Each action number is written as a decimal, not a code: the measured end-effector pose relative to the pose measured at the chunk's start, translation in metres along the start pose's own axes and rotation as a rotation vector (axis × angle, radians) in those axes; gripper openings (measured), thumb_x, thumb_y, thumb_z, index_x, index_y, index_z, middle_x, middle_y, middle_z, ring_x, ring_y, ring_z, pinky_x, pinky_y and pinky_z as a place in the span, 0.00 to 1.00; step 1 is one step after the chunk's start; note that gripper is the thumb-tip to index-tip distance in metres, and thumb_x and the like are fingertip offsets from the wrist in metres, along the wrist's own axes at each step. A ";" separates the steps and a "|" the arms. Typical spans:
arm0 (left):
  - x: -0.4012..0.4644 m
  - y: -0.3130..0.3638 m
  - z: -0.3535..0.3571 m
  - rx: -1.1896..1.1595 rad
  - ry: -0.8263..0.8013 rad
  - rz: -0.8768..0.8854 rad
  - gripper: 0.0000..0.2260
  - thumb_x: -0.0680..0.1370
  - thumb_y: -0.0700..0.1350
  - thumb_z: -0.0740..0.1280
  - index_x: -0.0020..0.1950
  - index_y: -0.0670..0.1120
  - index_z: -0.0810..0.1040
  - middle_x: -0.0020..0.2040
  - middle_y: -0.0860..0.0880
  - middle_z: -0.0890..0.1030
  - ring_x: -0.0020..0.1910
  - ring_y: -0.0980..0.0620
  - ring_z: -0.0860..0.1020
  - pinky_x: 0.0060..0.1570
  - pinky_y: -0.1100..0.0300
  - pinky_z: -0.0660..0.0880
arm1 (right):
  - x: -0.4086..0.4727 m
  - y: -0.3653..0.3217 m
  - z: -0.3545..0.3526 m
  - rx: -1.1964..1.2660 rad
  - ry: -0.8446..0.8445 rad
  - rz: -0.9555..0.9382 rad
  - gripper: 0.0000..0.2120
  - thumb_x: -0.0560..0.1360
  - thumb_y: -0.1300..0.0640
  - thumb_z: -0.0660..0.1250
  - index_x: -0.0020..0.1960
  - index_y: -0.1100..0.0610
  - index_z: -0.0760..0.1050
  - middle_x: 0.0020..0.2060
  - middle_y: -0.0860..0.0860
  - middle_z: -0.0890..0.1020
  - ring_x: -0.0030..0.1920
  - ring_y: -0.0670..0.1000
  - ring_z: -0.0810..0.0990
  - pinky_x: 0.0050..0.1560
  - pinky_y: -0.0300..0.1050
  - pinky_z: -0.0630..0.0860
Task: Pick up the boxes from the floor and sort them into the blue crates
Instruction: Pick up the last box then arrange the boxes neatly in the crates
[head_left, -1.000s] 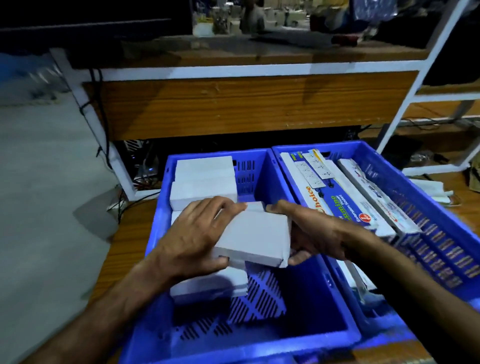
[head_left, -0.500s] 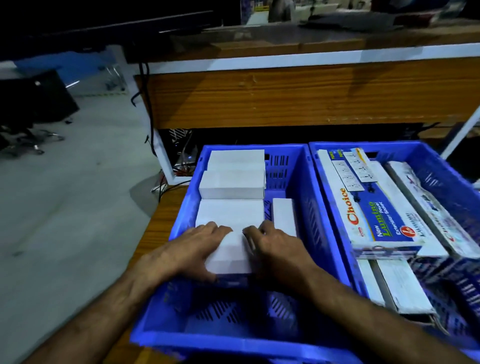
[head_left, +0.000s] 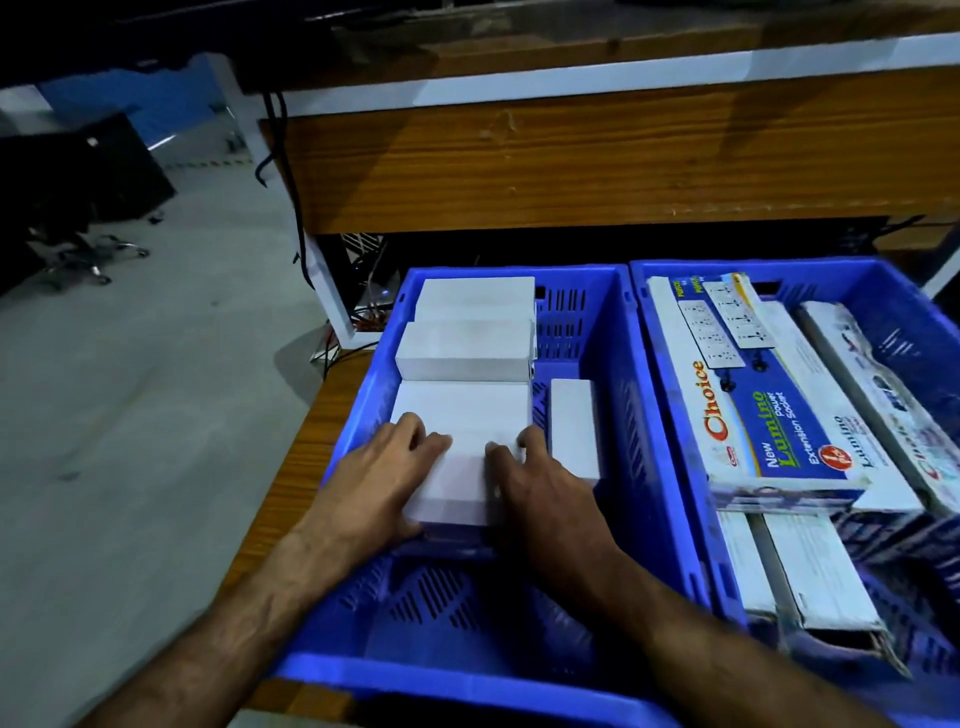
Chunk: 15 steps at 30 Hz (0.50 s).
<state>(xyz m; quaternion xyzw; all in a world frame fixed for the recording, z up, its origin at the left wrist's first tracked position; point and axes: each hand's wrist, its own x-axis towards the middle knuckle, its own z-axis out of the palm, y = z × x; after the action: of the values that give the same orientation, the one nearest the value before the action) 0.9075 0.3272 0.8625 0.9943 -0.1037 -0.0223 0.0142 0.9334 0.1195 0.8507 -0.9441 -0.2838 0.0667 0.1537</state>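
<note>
Pressing a white box (head_left: 457, 480) down into the left crate (head_left: 613, 364), long axis running near to far. Left hand (head_left: 382, 480) lying flat on its left edge, right hand (head_left: 540, 486) flat on its right edge, fingers straight, neither gripping. Sitting nearest in the white row; printed cartons (head_left: 769, 410) filling the right crate (head_left: 904, 291). Likely releasing next.

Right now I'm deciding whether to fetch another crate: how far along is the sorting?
Done: several white boxes already sit in the left crate, and long printed boxes fill the right crate. In hand: both hands, left hand and right hand, press a white box into the left crate. Left: no boxes on the visible floor; the left crate's near end has room.
</note>
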 end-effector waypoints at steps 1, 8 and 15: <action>-0.001 0.000 0.001 0.003 0.006 0.006 0.40 0.66 0.53 0.80 0.73 0.52 0.65 0.62 0.51 0.67 0.60 0.49 0.72 0.52 0.50 0.76 | 0.000 0.000 0.001 -0.009 0.006 0.003 0.31 0.76 0.56 0.71 0.73 0.55 0.59 0.68 0.56 0.61 0.56 0.59 0.78 0.50 0.53 0.77; 0.000 -0.003 0.010 0.088 0.035 0.037 0.49 0.61 0.55 0.82 0.77 0.51 0.62 0.65 0.48 0.68 0.60 0.45 0.74 0.51 0.53 0.75 | -0.003 -0.001 -0.001 -0.065 -0.002 0.003 0.42 0.72 0.44 0.75 0.76 0.54 0.54 0.70 0.57 0.61 0.58 0.58 0.78 0.49 0.52 0.77; -0.001 0.012 0.002 -0.174 0.078 0.100 0.48 0.64 0.76 0.68 0.79 0.55 0.61 0.75 0.48 0.63 0.70 0.48 0.68 0.66 0.51 0.71 | -0.016 0.012 -0.033 0.050 0.070 0.218 0.32 0.78 0.34 0.60 0.75 0.52 0.61 0.65 0.56 0.69 0.59 0.60 0.79 0.52 0.52 0.77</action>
<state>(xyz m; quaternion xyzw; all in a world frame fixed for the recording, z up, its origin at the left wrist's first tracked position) 0.9036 0.3157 0.8612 0.9830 -0.1501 0.0081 0.1056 0.9333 0.0929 0.8789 -0.9670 -0.1723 0.0570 0.1791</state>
